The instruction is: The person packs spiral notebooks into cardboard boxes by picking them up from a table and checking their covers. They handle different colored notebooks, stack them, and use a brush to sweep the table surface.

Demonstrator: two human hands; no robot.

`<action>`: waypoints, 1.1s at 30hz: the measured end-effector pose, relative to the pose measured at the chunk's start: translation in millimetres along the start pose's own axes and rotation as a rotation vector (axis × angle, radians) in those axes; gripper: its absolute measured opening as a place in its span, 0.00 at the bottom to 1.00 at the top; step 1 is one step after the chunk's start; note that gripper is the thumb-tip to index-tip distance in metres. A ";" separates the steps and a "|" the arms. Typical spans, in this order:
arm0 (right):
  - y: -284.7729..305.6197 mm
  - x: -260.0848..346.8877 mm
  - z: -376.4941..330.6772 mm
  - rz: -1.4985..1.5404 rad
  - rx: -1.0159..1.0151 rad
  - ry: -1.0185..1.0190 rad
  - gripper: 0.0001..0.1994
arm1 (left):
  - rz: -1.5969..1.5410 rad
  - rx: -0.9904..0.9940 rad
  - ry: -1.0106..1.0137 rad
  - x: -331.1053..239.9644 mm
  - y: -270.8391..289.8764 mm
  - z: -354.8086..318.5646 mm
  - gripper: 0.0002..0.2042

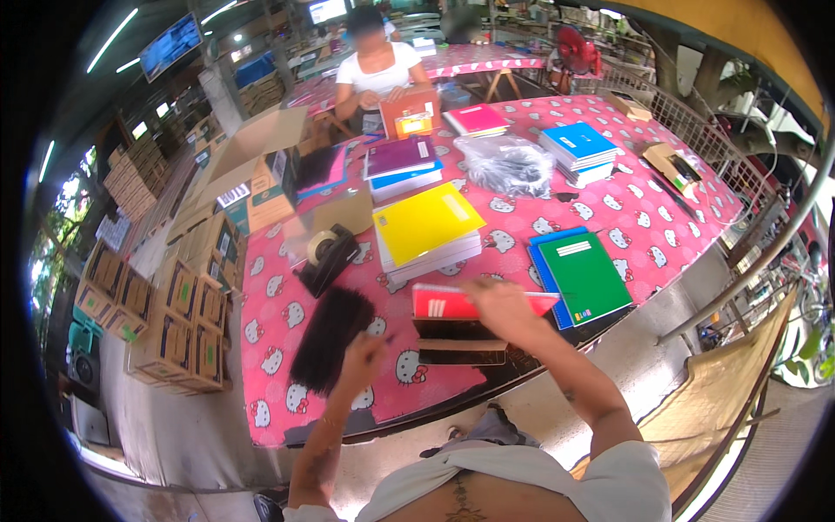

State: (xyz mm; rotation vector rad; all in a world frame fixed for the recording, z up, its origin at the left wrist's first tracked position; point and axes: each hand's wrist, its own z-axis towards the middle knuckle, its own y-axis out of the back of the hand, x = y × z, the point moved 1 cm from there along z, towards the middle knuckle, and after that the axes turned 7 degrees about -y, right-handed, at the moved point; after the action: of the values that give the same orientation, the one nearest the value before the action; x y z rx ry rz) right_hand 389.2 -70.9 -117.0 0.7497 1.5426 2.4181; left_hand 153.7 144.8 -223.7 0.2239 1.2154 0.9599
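Note:
My right hand (503, 309) is closed over the upper edge of a red notebook (439, 304), which tilts against a dark wooden stand (461, 341) near the table's front edge. Motion blurs those fingers a little. My left hand (365, 358) hovers beside a bundle of thin black strands (330, 337); its fingers are pinched together, and whatever lies between them is too small to make out. Right of the stand, a green notebook (590, 277) overlaps a blue one (541, 261). Behind the stand rises a stack of yellow-covered notebooks (426, 224).
A black tape dispenser (326, 259) stands left of the yellow stack. Purple (400, 157) and blue notebook stacks (578, 143) flank a clear plastic bag (504, 165). Across the table a person (378, 74) handles a brown-red notebook (409, 109). Cardboard boxes (178, 317) line the left.

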 end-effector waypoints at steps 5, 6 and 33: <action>140.2 -85.7 -10.9 0.293 -0.440 -0.305 0.11 | 0.545 0.019 -0.223 4.3 -34.7 -22.0 0.15; 172.4 -99.7 -8.6 0.170 -0.423 -0.273 0.10 | 0.580 -0.062 -0.257 4.0 -33.2 -8.1 0.15; -156.1 -178.5 112.7 0.719 -0.001 -0.338 0.21 | 0.375 -0.041 -0.266 60.6 -82.6 272.3 0.07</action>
State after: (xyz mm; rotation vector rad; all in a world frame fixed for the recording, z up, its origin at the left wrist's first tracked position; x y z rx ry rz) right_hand 580.3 16.6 -274.4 1.8624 1.2747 2.5123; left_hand 432.1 228.6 -213.0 0.5441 0.9234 1.2343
